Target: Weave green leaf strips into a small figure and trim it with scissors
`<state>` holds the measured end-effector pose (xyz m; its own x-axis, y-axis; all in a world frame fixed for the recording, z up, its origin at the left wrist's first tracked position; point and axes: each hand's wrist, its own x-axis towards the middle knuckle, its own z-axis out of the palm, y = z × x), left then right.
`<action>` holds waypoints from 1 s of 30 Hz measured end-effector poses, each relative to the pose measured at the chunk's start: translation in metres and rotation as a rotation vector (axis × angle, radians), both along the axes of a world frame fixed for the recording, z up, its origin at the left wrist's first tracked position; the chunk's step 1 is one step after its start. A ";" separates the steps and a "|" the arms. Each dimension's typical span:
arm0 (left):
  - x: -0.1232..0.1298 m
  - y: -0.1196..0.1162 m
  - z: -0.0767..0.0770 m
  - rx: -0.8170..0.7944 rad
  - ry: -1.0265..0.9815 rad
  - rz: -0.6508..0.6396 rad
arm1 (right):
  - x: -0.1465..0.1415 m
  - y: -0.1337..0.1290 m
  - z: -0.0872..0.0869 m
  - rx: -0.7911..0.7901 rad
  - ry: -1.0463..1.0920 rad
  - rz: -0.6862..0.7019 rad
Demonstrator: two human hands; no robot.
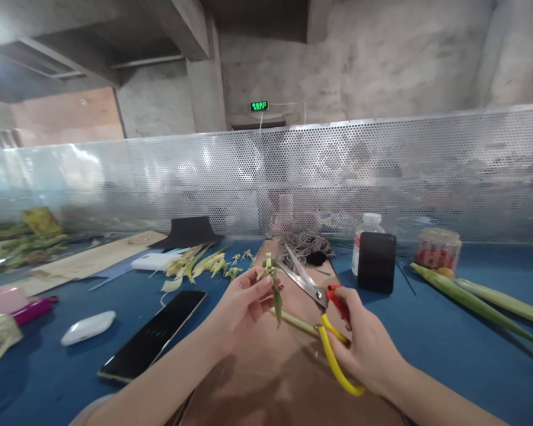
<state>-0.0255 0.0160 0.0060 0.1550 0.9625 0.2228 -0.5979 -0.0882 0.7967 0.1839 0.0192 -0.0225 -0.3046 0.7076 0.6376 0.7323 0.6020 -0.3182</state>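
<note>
My left hand [244,299] pinches a small green woven leaf piece [270,267], with a pointed strip hanging below the fingers. In my right hand [364,331] is a pair of scissors [318,294] with yellow and red handles. The blades are spread apart and point up and left, their tips close beside the leaf piece. Beneath both hands lies a brown board [249,378], with a pale green stalk [295,321] across it. Several small leaf pieces and cut strips [208,264] are on the blue table behind my left hand.
At left are a black phone [155,337], a white earbud case [89,328] and a magenta item [33,310]. Grey cord [306,245] lies beyond the scissors. A white bottle [371,225], a black box [376,263], a jar [439,248] and long leaves [479,302] stand or lie at right.
</note>
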 end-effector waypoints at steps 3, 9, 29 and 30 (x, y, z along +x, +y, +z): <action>0.002 -0.002 0.002 0.003 0.016 -0.014 | -0.002 -0.002 0.003 0.021 -0.019 0.002; 0.003 -0.003 0.004 0.009 0.019 -0.019 | -0.002 -0.002 0.006 0.077 -0.020 -0.006; 0.002 -0.002 -0.003 0.087 0.096 -0.022 | -0.001 0.002 0.003 0.151 -0.058 -0.022; 0.002 -0.002 -0.003 0.089 0.093 -0.021 | -0.001 0.002 0.002 0.159 -0.059 -0.026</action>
<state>-0.0234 0.0139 0.0026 0.1987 0.9360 0.2907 -0.5240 -0.1492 0.8385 0.1829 0.0215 -0.0202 -0.3278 0.6075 0.7235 0.7626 0.6222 -0.1769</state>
